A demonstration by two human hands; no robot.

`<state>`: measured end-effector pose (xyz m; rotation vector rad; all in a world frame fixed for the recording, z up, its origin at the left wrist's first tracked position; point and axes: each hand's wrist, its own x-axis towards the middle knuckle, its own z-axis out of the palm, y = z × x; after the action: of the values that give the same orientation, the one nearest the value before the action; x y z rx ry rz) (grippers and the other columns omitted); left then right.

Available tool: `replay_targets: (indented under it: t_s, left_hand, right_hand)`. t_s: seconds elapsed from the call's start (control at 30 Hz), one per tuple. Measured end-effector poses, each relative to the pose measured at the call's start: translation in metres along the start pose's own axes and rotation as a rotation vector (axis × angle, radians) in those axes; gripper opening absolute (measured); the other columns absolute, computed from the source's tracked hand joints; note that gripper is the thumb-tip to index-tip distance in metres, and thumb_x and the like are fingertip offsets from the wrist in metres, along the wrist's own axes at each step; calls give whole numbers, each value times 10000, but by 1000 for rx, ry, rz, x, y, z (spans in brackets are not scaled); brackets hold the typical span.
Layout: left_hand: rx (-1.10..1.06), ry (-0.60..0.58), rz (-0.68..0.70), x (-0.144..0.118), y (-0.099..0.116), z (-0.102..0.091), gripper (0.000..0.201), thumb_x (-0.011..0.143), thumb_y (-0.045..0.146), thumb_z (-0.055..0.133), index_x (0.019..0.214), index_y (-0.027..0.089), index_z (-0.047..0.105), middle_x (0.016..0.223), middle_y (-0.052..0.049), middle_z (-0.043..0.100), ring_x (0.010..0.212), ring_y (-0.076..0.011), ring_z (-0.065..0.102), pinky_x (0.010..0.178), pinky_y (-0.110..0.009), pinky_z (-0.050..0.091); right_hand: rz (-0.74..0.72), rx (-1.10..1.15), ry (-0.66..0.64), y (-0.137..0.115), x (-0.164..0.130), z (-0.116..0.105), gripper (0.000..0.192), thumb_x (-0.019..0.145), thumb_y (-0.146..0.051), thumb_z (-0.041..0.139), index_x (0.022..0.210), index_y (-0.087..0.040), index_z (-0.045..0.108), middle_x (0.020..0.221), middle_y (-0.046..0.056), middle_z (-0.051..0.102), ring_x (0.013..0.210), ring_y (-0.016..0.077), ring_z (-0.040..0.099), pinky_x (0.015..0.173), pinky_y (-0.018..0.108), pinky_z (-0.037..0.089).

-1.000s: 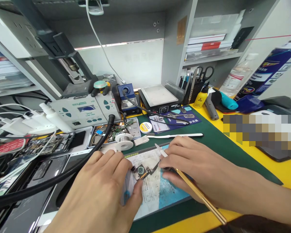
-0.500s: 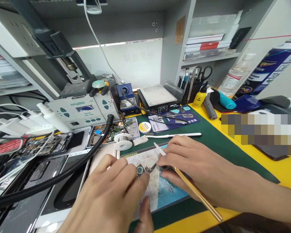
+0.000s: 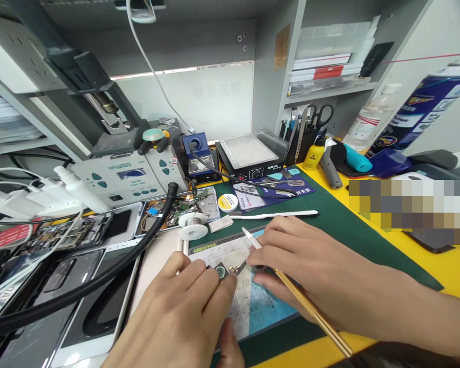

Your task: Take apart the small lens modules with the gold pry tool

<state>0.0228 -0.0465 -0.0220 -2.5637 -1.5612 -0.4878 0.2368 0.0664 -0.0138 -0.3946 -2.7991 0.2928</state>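
Note:
A small dark camera module (image 3: 221, 271) with a short metallic flex end lies over the printed mat (image 3: 268, 312). My left hand (image 3: 180, 312) is closed, its index fingertip pressed on the module's right side and its thumb bent below. In my right hand (image 3: 314, 266), curled fingers grip a slim gold-handled tool (image 3: 314, 313) with a pale pointed tip (image 3: 251, 237), resembling a craft knife. The pale tip points up and left, away from the module. A thin dark strip runs from the module toward my right fingertips; whether they touch it I cannot tell.
Behind the hands are a solder spool (image 3: 193, 226), a white-handled brush (image 3: 274, 214), a round tin (image 3: 227, 203) and a hot plate (image 3: 249, 153). A black hose (image 3: 130, 263) crosses several phones at left. Bottles and a spray can (image 3: 421, 112) stand at right.
My left hand has shifted slightly right and down, and the camera module now looks tilted. My right hand keeps its hold on the gold-handled tool, nearly still.

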Motion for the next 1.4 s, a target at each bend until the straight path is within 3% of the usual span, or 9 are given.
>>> replay_targets:
  t_s: [0.37,0.87,1.17,1.4]
  left_hand:
    - [-17,-49,18,-3,-5,2,152,764,86,508,815,192,604,699,-11,655,649,-202,601,638,-416,425]
    - [-12,-11,22,-1,-5,2,213,826,64,465,877,196,624,701,3,667,657,-196,620,655,-396,448]
    - [32,155,89,3,-5,14,288,790,59,390,882,170,639,620,7,640,528,-179,594,552,-335,469]
    - [103,152,99,2,-5,16,315,840,80,375,952,159,659,623,12,642,508,-180,602,523,-337,487]
  right_hand:
    - [-11,-15,1,1,-1,0,131,1030,-219,524,991,-173,641,931,52,628,884,228,488,774,374,383]
    - [-38,-56,21,0,-1,0,146,1031,-233,535,1009,-165,662,908,43,631,890,232,491,797,389,403]
    - [-20,-49,-10,0,-4,1,154,1044,-261,509,1015,-182,638,953,47,632,930,243,497,817,398,403]
    - [-11,-57,-15,0,-3,-1,149,1038,-269,515,993,-189,632,939,43,630,914,244,503,793,397,407]
